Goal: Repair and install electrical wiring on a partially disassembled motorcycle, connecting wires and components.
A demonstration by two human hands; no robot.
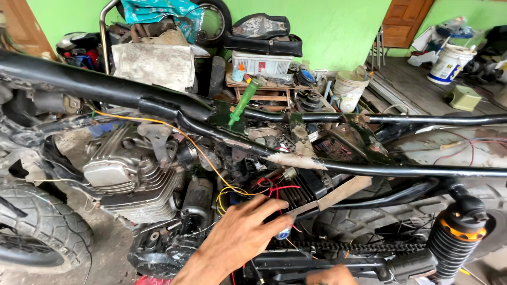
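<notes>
Left hand (pixel 244 232) at red wires (pixel 280 191), black frame tube (pixel 158 100) above, engine (pixel 134 177) beside

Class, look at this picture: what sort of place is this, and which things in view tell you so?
Most likely a small motorcycle repair workshop. A stripped motorcycle frame with its engine bared fills the view, a hand reaches into loose wires, and spare parts and buckets clutter the back.
</notes>
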